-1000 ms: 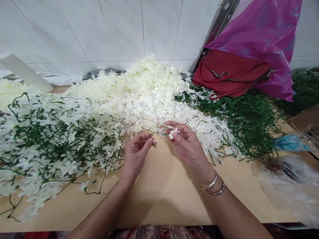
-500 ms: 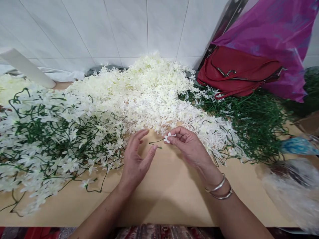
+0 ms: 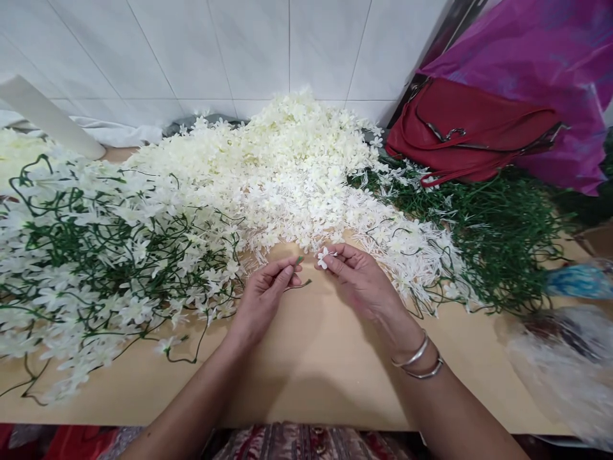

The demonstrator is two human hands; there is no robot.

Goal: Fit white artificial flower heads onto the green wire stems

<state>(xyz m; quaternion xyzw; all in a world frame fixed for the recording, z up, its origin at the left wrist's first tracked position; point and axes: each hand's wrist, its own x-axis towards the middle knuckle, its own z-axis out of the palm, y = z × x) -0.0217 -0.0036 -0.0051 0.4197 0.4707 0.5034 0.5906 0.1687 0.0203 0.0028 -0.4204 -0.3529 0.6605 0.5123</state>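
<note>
Between the thumb and fingers of my left hand is a thin green artificial flower stem, with one end pointing up and another hanging below the fingers. My right hand pinches a small white artificial flower, its petals facing left. A short gap separates the flower from the stem. Behind both hands spreads a large heap of loose white flowers. At the left lies a pile of white flowers joined to green stems.
Bare green stems are heaped at the right, below a red handbag and a purple plastic bag. A clear plastic bag lies at the table's right side. A white roll leans at the back left, before the tiled wall.
My left hand, open before, has closed on the green stem. My right hand keeps the white flower, and the stem no longer reaches across to it. The view has shifted slightly.
</note>
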